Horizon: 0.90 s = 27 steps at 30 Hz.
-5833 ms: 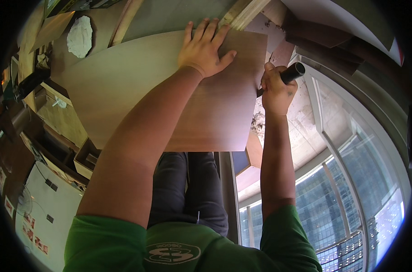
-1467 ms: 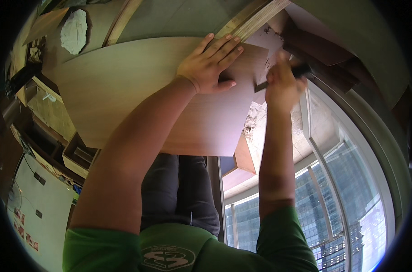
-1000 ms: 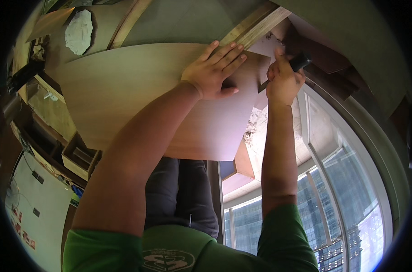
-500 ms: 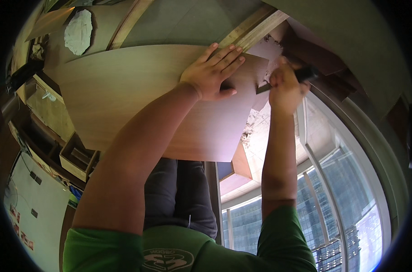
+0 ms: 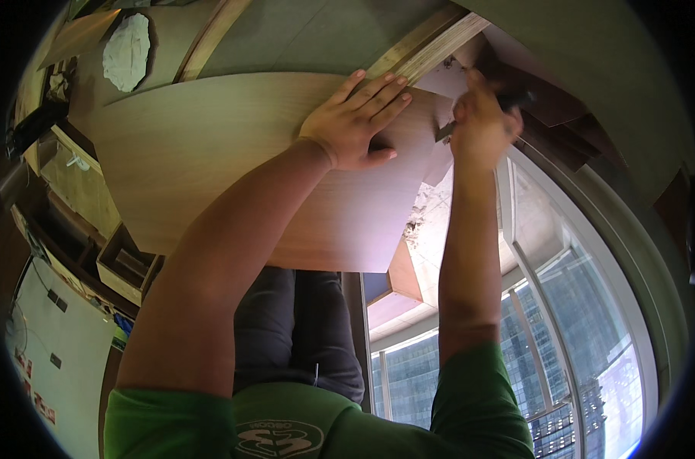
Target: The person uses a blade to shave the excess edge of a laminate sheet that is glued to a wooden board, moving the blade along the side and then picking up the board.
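Observation:
A thin sheet of light brown wood board [image 5: 194, 161] lies in front of me. My left hand [image 5: 353, 122] rests flat on it near its far right part, fingers spread and the tips close to the far edge. At the board's right end my right hand [image 5: 481, 126] is closed around a dark hand tool [image 5: 517, 99] with a black end. A narrow dark part of the tool reaches left from the fist to the board's right edge. Motion blur and the fingers hide the tool's exact kind.
A wooden strip [image 5: 443, 47] runs beyond the board's far right corner. A whitish flat piece [image 5: 127, 53] lies at the far left. Open wooden boxes [image 5: 124, 264] stand at left. Dark reddish-brown panels [image 5: 542, 99] lie past my right hand, and a large window [image 5: 584, 321] fills the lower right.
The tool and my right fist have shifted slightly at the board's right edge, still blurred. My left hand keeps its place on the board. The whole view has moved a little.

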Each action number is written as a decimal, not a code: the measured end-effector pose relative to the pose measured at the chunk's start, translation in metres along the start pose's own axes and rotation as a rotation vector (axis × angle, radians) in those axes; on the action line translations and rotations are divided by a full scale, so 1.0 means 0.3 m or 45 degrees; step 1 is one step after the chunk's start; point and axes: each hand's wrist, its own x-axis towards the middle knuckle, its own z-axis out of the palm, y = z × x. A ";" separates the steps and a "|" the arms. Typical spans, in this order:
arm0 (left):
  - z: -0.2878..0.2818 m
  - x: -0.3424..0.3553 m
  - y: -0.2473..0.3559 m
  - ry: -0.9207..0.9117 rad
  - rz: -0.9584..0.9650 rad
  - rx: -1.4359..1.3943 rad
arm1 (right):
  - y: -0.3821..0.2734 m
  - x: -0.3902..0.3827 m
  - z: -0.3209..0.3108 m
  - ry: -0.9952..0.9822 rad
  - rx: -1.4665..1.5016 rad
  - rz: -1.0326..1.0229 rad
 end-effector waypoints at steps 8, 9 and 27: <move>0.001 -0.013 -0.006 -0.008 -0.020 0.025 | -0.029 -0.027 -0.011 -0.061 -0.038 -0.004; 0.002 -0.014 -0.007 0.000 -0.021 0.021 | -0.015 -0.010 -0.001 -0.035 -0.039 -0.010; 0.003 -0.018 -0.009 0.003 -0.029 0.019 | 0.000 0.031 0.008 -0.011 -0.090 0.055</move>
